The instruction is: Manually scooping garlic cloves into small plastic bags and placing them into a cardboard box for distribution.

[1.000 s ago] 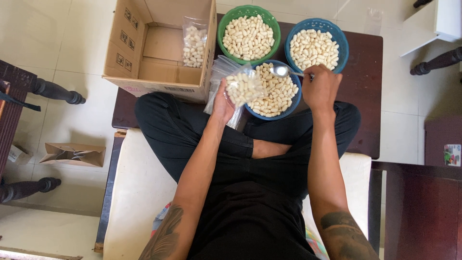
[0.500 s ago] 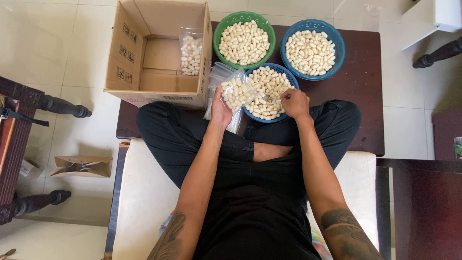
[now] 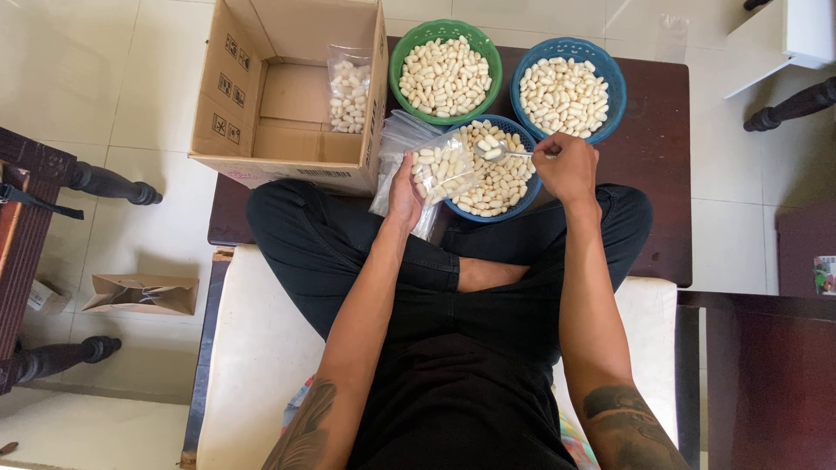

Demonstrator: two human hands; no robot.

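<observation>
The left hand (image 3: 405,187) grasps a clear bag (image 3: 442,165) (partly filled), and the right hand (image 3: 568,165) holds a spoon (image 3: 501,151) over the near blue basket (image 3: 522,196).

A clear plastic bag (image 3: 441,167) of pale pieces is held by the left hand (image 3: 404,193); another filled bag (image 3: 349,91) is stood in the open brown cardboard box (image 3: 292,144).

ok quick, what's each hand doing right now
left hand: closed on a clear plastic bag partly filled with white pieces
right hand: closed on a spoon over the blue basket
</observation>
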